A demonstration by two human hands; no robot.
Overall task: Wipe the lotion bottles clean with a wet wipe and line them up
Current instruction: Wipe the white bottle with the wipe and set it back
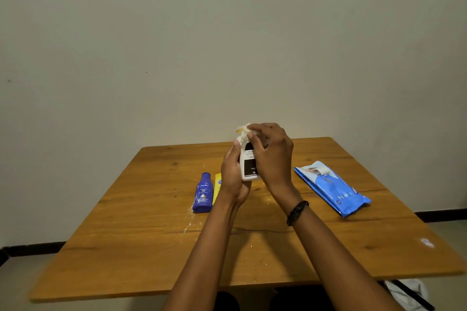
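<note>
My left hand (233,176) grips a white lotion bottle (247,163) with a black label, held upright above the middle of the wooden table (141,242). My right hand (271,156) holds a white wet wipe (243,131) against the bottle's top and covers its right side. A blue lotion bottle (203,193) lies flat on the table left of my left hand. A yellow bottle (216,185) lies beside it, mostly hidden behind my left wrist.
A blue wet-wipe pack (333,188) with its flap lifted lies on the right half of the table. White lotion smears (189,223) streak the wood near the blue bottle. A small white sticker (426,242) sits near the right edge. A plain wall stands behind.
</note>
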